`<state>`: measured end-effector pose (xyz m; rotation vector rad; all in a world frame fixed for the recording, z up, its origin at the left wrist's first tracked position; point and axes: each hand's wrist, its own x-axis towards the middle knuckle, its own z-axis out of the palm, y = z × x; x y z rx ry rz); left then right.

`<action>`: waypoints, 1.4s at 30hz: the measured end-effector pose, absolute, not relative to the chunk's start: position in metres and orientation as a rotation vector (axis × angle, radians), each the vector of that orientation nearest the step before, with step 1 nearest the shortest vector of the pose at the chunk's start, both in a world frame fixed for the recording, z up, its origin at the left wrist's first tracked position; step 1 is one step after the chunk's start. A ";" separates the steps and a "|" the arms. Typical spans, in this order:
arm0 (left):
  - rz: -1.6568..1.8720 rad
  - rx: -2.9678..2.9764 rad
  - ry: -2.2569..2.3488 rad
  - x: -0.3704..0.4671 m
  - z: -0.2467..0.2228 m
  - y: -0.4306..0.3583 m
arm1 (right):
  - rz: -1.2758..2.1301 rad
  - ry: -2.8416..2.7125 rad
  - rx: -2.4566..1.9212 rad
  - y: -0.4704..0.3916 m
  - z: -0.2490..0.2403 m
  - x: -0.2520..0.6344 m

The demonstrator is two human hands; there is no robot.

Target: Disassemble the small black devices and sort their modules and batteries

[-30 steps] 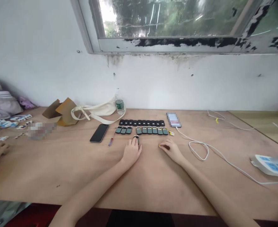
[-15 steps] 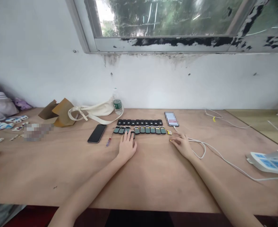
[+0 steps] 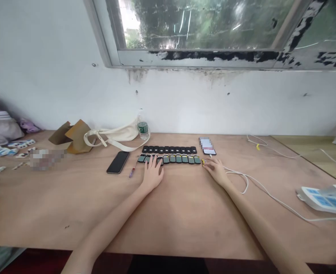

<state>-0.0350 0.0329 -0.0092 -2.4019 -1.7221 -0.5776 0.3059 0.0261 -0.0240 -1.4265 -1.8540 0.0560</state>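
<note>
A row of small black devices with grey faces (image 3: 179,158) lies across the table, some with yellow at the top edge. My left hand (image 3: 152,176) rests over the left part of this row, fingers spread, tips touching the devices and partly hiding them. Just past the row's right end, my right hand (image 3: 217,172) has thumb and fingertips together at small yellow-and-silver batteries (image 3: 203,162); the fingers partly cover them. Behind the devices runs a row of black covers (image 3: 172,150). A small screwdriver (image 3: 131,172) lies to the left of my left hand.
A dark phone (image 3: 118,162) lies left; another phone (image 3: 207,146) with a cable stands behind my right hand. A water bottle (image 3: 143,130), cream bag (image 3: 122,133) and paper bag (image 3: 80,136) line the back. A white cable (image 3: 270,192) and power strip (image 3: 323,198) lie right.
My right hand has moved slightly away from me and to the left, up to the batteries. The device under my left hand has been pushed up closer into line with its row.
</note>
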 end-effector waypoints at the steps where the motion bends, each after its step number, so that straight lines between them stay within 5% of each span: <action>1: -0.578 -2.401 -1.729 -0.035 -0.010 0.034 | 0.061 -1.853 -1.427 0.027 -0.024 0.306; 24: -0.608 -2.546 -1.489 -0.025 -0.003 0.043 | 0.017 -1.869 -1.454 0.020 -0.015 0.298; 34: -0.950 -2.716 -1.371 -0.024 -0.005 -0.013 | -0.103 -1.868 -1.408 0.007 -0.007 0.286; 42: -1.070 -3.126 -1.029 -0.016 -0.004 -0.020 | 0.254 -2.165 -1.079 -0.027 0.004 0.208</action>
